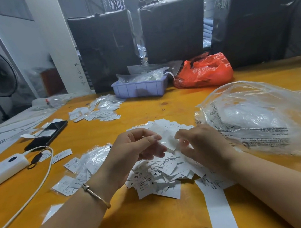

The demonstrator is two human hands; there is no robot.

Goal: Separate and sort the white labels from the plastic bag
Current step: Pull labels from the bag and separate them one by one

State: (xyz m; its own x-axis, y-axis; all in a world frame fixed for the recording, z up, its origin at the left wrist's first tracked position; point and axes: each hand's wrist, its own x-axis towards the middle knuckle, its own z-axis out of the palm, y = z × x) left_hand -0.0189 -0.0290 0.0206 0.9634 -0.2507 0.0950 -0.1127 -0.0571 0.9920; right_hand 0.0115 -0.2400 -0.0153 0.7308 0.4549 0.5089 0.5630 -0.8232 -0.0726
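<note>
Above the heap of white labels [161, 169] on the counter [151, 219], a few labels are pinched by the left hand [136, 147] and picked at by the curled fingers of the right hand [199, 146]; the plastic bag [263, 118] lies just right; one label is best peeled at a time, size marks kept readable

Both bare forearms reached in from the near edge of the tabletop, wrists raised. The left hand [140, 147] curled, thumb pressed against forefinger in a pinching grip. The right hand [201, 145] faced it close, fingers bent inward and down.
</note>
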